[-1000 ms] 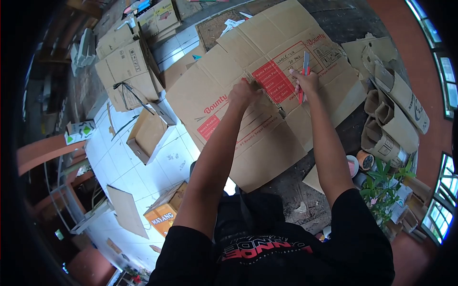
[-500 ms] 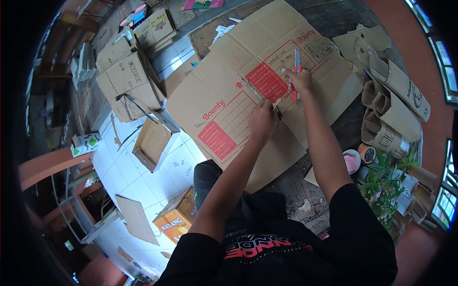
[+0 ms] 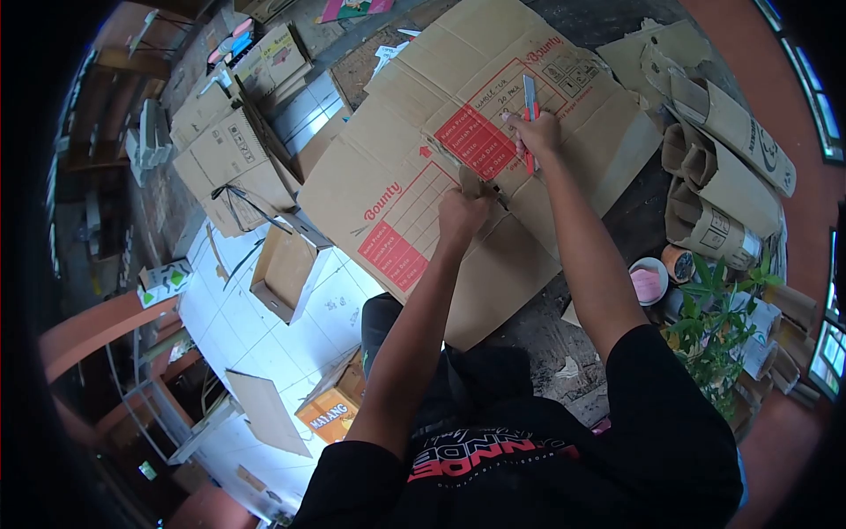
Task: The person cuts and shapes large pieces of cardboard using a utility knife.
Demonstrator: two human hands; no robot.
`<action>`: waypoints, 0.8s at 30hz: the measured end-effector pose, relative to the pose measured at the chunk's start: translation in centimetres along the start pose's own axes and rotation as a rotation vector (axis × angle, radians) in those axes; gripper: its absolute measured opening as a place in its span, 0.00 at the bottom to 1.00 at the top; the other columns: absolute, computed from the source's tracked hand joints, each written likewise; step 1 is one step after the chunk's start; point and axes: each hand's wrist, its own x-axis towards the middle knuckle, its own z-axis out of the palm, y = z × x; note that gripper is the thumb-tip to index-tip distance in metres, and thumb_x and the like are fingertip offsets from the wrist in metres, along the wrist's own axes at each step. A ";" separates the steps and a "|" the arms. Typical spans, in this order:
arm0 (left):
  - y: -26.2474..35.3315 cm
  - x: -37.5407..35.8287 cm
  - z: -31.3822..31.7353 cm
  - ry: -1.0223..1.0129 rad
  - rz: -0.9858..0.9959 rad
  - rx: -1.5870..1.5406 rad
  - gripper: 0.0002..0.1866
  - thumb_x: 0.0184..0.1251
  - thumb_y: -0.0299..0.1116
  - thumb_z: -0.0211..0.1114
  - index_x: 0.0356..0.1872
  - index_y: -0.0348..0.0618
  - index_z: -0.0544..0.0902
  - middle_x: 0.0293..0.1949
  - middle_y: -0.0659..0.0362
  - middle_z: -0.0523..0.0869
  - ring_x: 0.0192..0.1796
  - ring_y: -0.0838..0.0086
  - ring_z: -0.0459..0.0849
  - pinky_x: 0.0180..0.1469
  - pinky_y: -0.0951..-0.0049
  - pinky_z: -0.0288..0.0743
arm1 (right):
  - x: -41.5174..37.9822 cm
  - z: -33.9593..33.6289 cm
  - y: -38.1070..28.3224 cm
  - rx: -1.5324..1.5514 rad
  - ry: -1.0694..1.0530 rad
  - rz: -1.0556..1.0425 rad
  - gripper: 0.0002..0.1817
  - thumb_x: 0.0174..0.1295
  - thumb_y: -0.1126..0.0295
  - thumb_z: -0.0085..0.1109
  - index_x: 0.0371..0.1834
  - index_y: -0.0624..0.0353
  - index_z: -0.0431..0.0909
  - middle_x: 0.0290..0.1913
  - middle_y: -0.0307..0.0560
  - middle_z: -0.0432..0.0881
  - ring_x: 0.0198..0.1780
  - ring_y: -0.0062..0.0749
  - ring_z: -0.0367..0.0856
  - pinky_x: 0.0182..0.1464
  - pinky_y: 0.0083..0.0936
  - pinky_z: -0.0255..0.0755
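A large flattened cardboard sheet [image 3: 352,176] with red "Bounty" print lies in front of me, with a torn slit near its middle. My right hand [image 3: 536,137] is closed around a red box cutter [image 3: 530,106], its blade pointing away from me over the printed panel. At the slit, my left hand [image 3: 463,212] grips a raised cardboard flap [image 3: 470,182] between its fingers. The flap stands up beside the red block of text.
Left of the sheet are tied flattened boxes [image 3: 231,163] and an open shallow box [image 3: 284,269] on white tiles. An orange carton [image 3: 328,414] is near my leg. Rolled cardboard [image 3: 731,198], a pink-filled bowl [image 3: 648,282] and a plant [image 3: 709,331] stand at right.
My left hand has pulled back slightly, and the flap it grips now stands up more. The right hand still holds the cutter. The whole view has shifted a little.
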 end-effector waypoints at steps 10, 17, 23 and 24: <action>1.2 -1.9 1.1 -0.127 -0.219 -0.894 0.12 0.71 0.34 0.67 0.47 0.35 0.83 0.36 0.58 0.88 0.37 0.72 0.87 0.35 0.70 0.75 | 0.2 -0.1 0.2 -0.010 0.000 -0.030 0.18 0.61 0.64 0.77 0.24 0.60 0.78 0.18 0.43 0.82 0.15 0.26 0.80 0.17 0.28 0.76; 0.7 -1.0 2.1 0.154 -0.004 -0.381 0.09 0.62 0.31 0.75 0.33 0.36 0.85 0.27 0.52 0.88 0.31 0.61 0.88 0.33 0.64 0.77 | 0.2 0.0 0.1 -0.033 -0.004 -0.030 0.18 0.61 0.64 0.77 0.21 0.61 0.80 0.17 0.44 0.82 0.15 0.26 0.80 0.17 0.28 0.76; -1.7 -3.0 2.2 0.219 0.610 0.156 0.14 0.51 0.26 0.76 0.40 0.39 0.83 0.39 0.48 0.88 0.45 0.47 0.87 0.47 0.53 0.80 | 0.0 -0.1 -0.4 -0.030 -0.010 -0.020 0.16 0.60 0.65 0.77 0.23 0.61 0.81 0.18 0.41 0.80 0.15 0.24 0.78 0.17 0.27 0.74; -1.8 -3.1 2.2 0.216 0.659 0.171 0.16 0.49 0.25 0.76 0.41 0.40 0.83 0.41 0.49 0.87 0.48 0.47 0.86 0.50 0.52 0.80 | 0.1 -0.1 -0.4 -0.022 -0.019 -0.012 0.15 0.60 0.65 0.78 0.26 0.61 0.81 0.19 0.39 0.79 0.15 0.22 0.76 0.17 0.27 0.73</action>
